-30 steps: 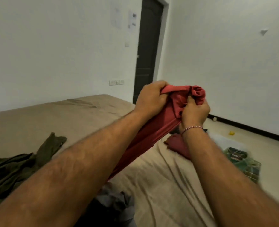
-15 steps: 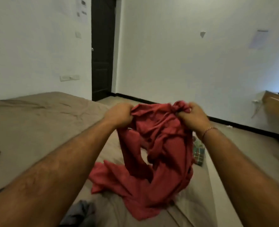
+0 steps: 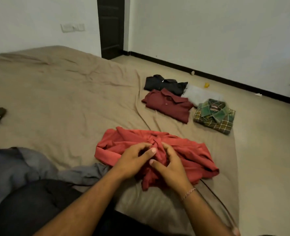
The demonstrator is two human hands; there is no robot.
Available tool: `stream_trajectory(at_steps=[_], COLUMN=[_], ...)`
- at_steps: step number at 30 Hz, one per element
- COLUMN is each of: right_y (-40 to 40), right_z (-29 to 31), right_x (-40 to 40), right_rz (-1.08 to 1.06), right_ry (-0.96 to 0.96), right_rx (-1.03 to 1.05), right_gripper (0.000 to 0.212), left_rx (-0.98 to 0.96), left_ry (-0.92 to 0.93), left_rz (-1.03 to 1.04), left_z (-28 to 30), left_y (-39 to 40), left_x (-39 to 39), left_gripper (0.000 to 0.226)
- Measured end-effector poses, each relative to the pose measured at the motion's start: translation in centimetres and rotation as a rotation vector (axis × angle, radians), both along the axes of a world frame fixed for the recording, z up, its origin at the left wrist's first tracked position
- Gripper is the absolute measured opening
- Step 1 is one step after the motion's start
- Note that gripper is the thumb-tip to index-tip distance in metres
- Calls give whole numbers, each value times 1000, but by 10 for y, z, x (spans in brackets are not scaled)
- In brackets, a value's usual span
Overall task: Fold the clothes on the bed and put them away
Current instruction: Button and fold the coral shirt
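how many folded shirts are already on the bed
4, clustered near the bed's far right edge: a dark shirt farthest, a maroon polo in front of it, a white one partly hidden between them, and a green plaid shirt at right.

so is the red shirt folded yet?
No. The red shirt lies crumpled on the bed, bunched under both hands, unlike the flat maroon shirt.
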State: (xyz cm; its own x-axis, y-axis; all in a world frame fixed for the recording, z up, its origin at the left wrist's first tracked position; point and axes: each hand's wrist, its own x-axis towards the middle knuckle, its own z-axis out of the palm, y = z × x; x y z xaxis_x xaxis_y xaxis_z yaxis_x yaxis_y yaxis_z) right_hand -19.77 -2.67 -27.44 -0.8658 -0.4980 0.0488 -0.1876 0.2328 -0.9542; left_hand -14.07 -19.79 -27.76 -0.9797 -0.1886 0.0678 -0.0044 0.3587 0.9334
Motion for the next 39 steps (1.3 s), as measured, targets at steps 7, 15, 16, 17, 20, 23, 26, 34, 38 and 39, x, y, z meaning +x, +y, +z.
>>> stream_trajectory(at_steps=[7,15,16,17,20,23,26,34,38,39], right_y=[3,-5,-6,-8,-4,9,28,96,105,104], right_z=[-7,36,40,46,53,55,54,58,62,71], right_x=[11,-65,-74,-78,-85,-91,-99,-118,-108,-107], right_rz=[216,130,188,216,169,120,59,-289,-362,-358], right_ry=[168,714,678,618,523,577,534,45,-138,-154], right_rx=[51,477,561,607,645,791,820,293,23,-8], right_gripper=[28,49,38,20,8,10,15,14,17,17], left_rx=[308,583,532,402,-278,-519,-506,455,831,857], left_ry=[-42,23,31,41,3,-1,-13,69,24,4], left_rz=[238,129,96,71,101,331,504,599,617,629], left_z=[-10,25,26,28,21,15,14,34,55,68], left_y=[-15,-27,-32,-41,-69,-85,-103,-107,-79,-76], left_x=[-9,0,1,4,8,11,8,15,9,4], left_gripper=[18,34,37,37,38,28,22,21,21,20])
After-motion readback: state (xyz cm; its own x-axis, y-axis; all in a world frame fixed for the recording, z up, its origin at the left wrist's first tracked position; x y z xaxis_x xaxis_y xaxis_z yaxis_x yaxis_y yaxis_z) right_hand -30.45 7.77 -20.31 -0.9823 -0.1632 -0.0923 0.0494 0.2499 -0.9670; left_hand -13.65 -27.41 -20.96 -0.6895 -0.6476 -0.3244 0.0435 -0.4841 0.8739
